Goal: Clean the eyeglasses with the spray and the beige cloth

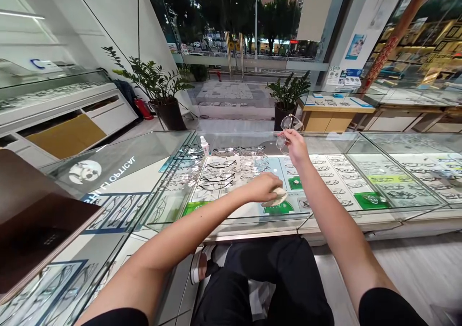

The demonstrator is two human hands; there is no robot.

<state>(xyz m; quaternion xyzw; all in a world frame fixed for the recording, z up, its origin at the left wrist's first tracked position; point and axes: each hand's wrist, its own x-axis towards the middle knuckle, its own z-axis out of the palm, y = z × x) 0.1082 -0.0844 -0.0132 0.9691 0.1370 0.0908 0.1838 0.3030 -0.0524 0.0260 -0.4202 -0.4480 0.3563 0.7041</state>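
My right hand (pixel 295 145) is raised over the far part of the glass display case (pixel 252 214), its fingers pinching a pair of thin-rimmed glasses (pixel 288 122) that hangs tilted. Lower and to the left, my left hand (pixel 265 187) holds a pale cloth (pixel 277 197) at the near part of the glass top, above a green card (pixel 278 207). The cloth and the glasses are apart. A small white spray bottle (pixel 204 145) stands upright on the case, left of both hands.
Rows of eyeglass frames (pixel 216 174) lie inside the case. A brown box-like object (pixel 39 225) stands at the left. Beyond the case are two potted plants (pixel 169 109) (pixel 283 109), a red extinguisher (pixel 143 108) and a wooden display table (pixel 332 117).
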